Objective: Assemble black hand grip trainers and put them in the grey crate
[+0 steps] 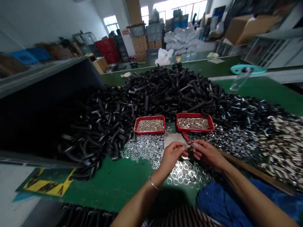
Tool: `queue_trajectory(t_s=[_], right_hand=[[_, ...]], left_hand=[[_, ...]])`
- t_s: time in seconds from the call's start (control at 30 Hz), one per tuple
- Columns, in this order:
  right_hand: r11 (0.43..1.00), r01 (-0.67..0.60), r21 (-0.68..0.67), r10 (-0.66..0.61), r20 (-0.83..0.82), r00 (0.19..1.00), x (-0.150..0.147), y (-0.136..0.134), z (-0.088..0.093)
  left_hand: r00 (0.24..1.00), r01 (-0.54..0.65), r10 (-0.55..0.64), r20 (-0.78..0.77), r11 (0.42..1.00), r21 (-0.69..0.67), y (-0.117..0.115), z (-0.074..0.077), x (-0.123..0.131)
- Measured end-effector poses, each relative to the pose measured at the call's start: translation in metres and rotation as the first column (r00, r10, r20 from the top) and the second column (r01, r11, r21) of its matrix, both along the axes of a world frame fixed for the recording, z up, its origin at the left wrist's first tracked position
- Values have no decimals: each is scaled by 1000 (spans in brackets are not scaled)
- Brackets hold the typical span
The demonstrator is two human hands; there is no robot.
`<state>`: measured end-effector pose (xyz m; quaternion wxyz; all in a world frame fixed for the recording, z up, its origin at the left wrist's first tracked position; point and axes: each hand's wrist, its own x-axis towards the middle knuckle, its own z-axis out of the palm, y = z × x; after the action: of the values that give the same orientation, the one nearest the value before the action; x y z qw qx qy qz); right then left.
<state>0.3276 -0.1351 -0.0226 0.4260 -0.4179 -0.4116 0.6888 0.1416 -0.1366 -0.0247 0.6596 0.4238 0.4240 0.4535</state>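
Since the head camera looks down over the workbench, both hands show near its front edge, brought together over a flat metal plate [171, 139]. The plate probably sits there as a firm rest for close work, directly between the arms. Near the fingertips lies a red handle [186, 137], slanting across the plate's upper right; whether either hand touches it I cannot tell.

Two red trays of small metal pieces, a left tray [149, 133] and a right tray [195, 130], stand just beyond the plate, perhaps so that each hand has a short reach. Larger flat rings [180, 180] are spread on the near side, small nut-like rings [139, 148] to the left, and pale metal sleeves [285, 138] far to the right, apparently kept apart by kind. The bulky black curved fittings [165, 85] are heaped behind, presumably to leave the near strip for fine work.

The right hand [206, 153] comes in from the right, wrist low, its thumb and forefinger pinched on a small metal part [192, 145] above the plate's right side; its exact shape is too blurred to name. The left hand [174, 153] faces it, fingers curled, thumb and index drawn together beside that part; whether they grip anything I cannot tell. Both forearms slope inward, making a narrow V
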Motion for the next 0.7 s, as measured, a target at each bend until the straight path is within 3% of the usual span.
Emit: queue_trajectory(t_s=[0.1,0.3,0.37,0.53,0.7], right_hand=[[992,-109,-56,104,-90,990,-18,0,-9],[978,-204,-48,205,8,979,-19,-3,-17],[981,-185,-54,187,31,982,-16,-3,-20],[999,23,-38,-20,69,997,-15,-2,-28],[992,-114,-53,107,-119,987,-12,-4,-25]], left_hand=[[996,-87,88,15,994,-61,-4,-6,-9],[991,-123,128,44,987,-103,-12,-19,-15],[990,-130,135,39,985,-110,-14,-22,-15],[983,-181,179,-28,975,-130,-22,-30,-12],[985,-169,172,-2,966,-195,-26,-32,-2]])
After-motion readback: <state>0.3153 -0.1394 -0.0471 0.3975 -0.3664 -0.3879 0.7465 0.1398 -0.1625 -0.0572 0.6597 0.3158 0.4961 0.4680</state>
